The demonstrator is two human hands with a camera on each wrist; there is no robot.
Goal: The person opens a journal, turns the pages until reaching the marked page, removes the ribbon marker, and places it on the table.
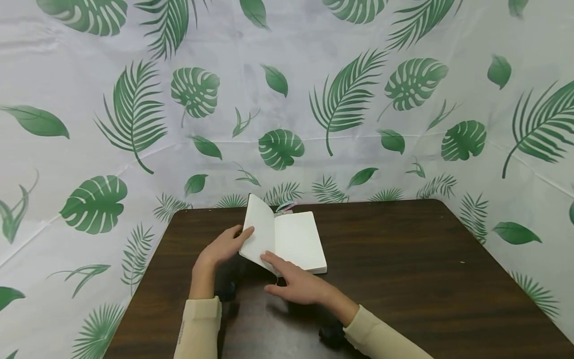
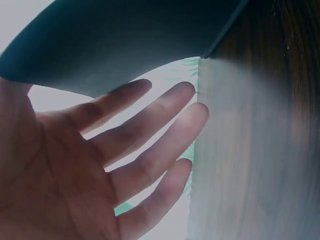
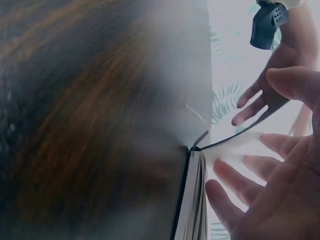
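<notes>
An open notebook (image 1: 299, 240) with white pages lies on the table, its page block flat on the right. Its left side, a dark cover (image 2: 115, 45) with a white inner page, stands raised at a slant. My left hand (image 1: 222, 248) pinches that raised edge, thumb on the white inside and index finger against the dark outside; the other fingers extend below. Over the lower part of the fold is my right hand (image 1: 299, 285), fingers straight and spread, fingertips at the white inner page. A thin ribbon (image 3: 196, 116) sticks out at the spine's lower end.
The dark wood-grain table (image 1: 394, 269) reaches to a leaf-patterned cloth backdrop (image 1: 242, 99). Just behind the notebook sits a small teal and pink item (image 1: 285, 206). Each wrist carries a dark camera (image 3: 267, 25).
</notes>
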